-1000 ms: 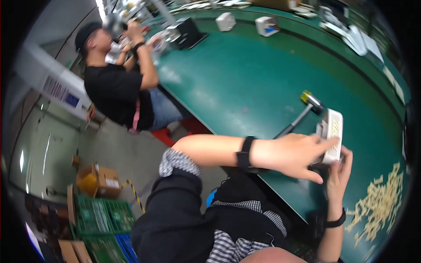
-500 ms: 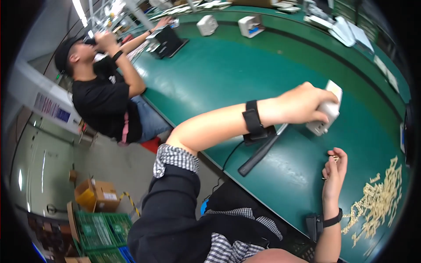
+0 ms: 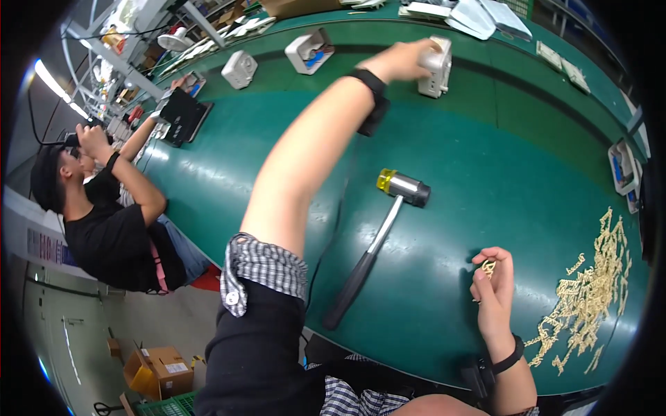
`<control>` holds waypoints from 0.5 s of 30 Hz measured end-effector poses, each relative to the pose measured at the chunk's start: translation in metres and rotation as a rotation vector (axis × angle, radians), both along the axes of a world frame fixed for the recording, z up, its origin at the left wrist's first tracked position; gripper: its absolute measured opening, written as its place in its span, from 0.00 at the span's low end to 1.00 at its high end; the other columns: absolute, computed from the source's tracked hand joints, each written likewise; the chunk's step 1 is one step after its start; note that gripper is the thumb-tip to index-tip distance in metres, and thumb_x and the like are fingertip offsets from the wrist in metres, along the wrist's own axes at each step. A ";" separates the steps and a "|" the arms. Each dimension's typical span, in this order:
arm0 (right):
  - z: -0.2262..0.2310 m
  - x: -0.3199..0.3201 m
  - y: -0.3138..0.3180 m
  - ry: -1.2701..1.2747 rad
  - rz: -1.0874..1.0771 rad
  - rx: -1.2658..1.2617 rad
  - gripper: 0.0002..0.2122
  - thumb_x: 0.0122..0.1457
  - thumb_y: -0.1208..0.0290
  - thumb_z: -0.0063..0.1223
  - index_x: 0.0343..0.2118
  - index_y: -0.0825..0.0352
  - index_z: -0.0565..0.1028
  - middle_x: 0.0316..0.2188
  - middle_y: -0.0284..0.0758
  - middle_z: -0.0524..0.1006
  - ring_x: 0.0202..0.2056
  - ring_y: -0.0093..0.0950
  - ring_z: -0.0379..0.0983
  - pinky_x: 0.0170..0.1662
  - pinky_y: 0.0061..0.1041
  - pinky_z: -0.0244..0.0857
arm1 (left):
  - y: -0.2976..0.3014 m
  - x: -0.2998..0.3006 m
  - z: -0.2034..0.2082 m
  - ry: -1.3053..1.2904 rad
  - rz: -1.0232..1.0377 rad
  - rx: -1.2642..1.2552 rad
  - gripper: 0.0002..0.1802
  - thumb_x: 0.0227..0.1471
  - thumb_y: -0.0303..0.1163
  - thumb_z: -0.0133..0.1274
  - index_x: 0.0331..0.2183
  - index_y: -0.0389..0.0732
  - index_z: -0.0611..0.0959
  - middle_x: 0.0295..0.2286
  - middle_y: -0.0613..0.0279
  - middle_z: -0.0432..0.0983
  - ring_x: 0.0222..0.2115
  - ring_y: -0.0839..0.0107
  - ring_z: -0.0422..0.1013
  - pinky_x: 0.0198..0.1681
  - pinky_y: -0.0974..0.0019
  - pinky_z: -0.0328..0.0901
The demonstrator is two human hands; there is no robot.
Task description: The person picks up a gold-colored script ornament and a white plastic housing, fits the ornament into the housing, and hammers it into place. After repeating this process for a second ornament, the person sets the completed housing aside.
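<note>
- Swung outward from beside the right hand [image 3: 495, 298] a second earlier, a white housing [image 3: 437, 76] now stands at the far reach of the left hand [image 3: 401, 62].
- Left fingers and thumb grip the housing at its upper left; whether it bears weight on the surface [image 3: 430, 340] cannot be told.
- Right hand, on the housing a second ago, is now well apart from it, fingers curled around small pale pieces [image 3: 488, 267].
- Partly covered by the left arm before, a hammer [image 3: 381, 234] lies fully exposed between the hands.
- Two more white housings [image 3: 239, 70] sit left of the left hand.
- Loose pale strips [image 3: 586, 305] remain heaped just right of the right hand.
</note>
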State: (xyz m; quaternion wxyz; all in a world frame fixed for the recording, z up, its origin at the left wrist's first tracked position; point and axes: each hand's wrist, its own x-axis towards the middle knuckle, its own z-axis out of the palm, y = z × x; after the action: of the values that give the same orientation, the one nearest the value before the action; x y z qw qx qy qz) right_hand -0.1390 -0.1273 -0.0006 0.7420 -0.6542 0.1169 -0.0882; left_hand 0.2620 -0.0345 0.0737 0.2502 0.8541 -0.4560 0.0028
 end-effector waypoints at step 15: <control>0.000 0.001 -0.004 0.012 -0.019 0.156 0.12 0.58 0.77 0.41 0.46 0.69 0.64 0.38 0.36 0.69 0.25 0.14 0.56 0.27 0.15 0.55 | 0.179 0.137 -0.042 -0.457 0.719 0.030 0.27 0.46 0.37 0.57 0.49 0.42 0.72 0.44 0.42 0.70 0.45 0.48 0.67 0.49 0.55 0.63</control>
State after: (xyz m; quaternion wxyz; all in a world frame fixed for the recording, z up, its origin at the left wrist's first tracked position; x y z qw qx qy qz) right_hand -0.1378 -0.1316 -0.0006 0.7892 -0.5937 0.1341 -0.0820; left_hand 0.3987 0.1442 0.0317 0.1136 0.9397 -0.1731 0.2724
